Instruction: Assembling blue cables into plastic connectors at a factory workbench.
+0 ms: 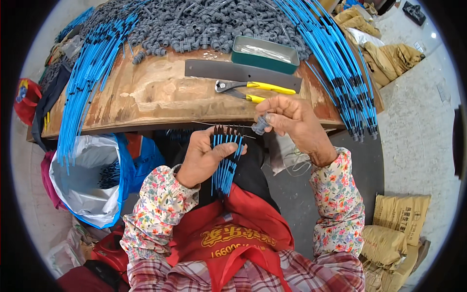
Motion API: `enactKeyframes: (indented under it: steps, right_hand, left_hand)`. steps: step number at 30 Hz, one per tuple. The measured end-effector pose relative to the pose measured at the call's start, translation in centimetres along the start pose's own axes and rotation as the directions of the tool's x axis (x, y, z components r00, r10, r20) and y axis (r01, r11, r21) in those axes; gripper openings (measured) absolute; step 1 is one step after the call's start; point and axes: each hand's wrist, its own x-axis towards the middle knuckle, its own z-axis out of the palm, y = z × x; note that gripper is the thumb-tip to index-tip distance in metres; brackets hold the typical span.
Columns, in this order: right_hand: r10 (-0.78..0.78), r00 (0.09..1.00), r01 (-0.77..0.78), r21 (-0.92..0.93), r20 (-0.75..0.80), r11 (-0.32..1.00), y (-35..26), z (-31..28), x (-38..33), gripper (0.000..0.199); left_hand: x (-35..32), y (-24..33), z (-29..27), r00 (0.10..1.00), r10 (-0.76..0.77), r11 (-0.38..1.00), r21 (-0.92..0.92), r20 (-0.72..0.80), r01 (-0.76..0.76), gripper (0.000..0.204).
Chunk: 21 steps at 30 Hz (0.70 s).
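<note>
My left hand (200, 156) is closed around a bundle of thin blue rods with black tips (224, 176), held above my lap at the near table edge. Its thumb lies across the rods, and the black tips point toward the table. Between the thumb and fingers of my right hand (296, 124) is a grey plastic fitting (260, 125), just right of the bundle's upper end. A thin wire-like strand runs near both hands; I cannot tell what it joins. Beyond my right hand lie yellow-handled end-cutting pliers (260, 86).
A heap of grey fittings (194, 22) covers the far table. Blue rods hang over its left (95, 73) and right (340, 63) sides. Behind the pliers are a flat metal strip (214, 70) and a green tray (265, 63). A blue-and-white bag (82, 194) stands at left.
</note>
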Motion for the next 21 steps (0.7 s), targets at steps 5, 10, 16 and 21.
enactKeyframes:
  steps: [5,10,16,21]
  right_hand:
    - [0.003,1.0,-0.004,0.038,0.025,0.999,1.4,0.1,-0.1,0.02]
    - [-0.002,1.0,0.002,0.036,0.005,0.999,1.1,1.3,0.1,0.02]
    - [-0.013,1.0,0.014,-0.055,0.017,0.998,0.3,2.2,0.2,0.02]
    - [-0.052,0.998,0.053,-0.039,0.029,0.998,0.5,2.2,0.3,0.02]
  left_hand:
    - [-0.1,-0.2,0.2,0.999,0.028,0.999,0.022,-0.025,-0.027,0.022]
    - [-0.5,0.0,-0.1,1.0,-0.001,0.999,0.038,-0.003,0.001,0.021]
    - [-0.6,-0.1,0.1,0.999,0.033,0.997,0.068,0.0,-0.033,0.02]
    - [-0.6,0.1,0.4,1.0,0.02,0.995,0.099,-0.022,-0.018,0.019]
